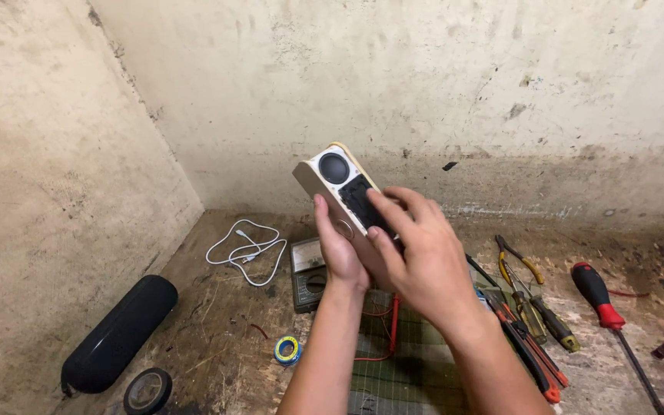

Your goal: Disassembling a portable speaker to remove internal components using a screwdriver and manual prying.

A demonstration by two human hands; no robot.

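Overhead of the floor, a beige speaker (345, 201) is held up in both hands, in front of a stained wall (424, 77). No container is seen among the things. The left hand (340, 250) is wrapped around the speaker's lower body from behind, thumb laid up its front edge. The right hand (418, 250) is spread over the dark front panel, its fingers (384, 206) pressed flat on it rather than curled shut. The speaker's long axis is tilted, running from the palms up and away to the left, and a round black driver is shown at the top end, just past the fingertips.

Below the wrists a green mat (409, 361) is laid on the floor, with a multimeter (309, 274) just left of the left wrist and a white cable (246, 250) farther left. A blue tape roll (288, 350), a black tape roll (147, 391) and a black cylinder (119, 334) are seen lower left. Right of the right forearm, pliers (520, 265) and a red screwdriver (605, 307) are laid out. Nothing is placed between fingers and speaker.
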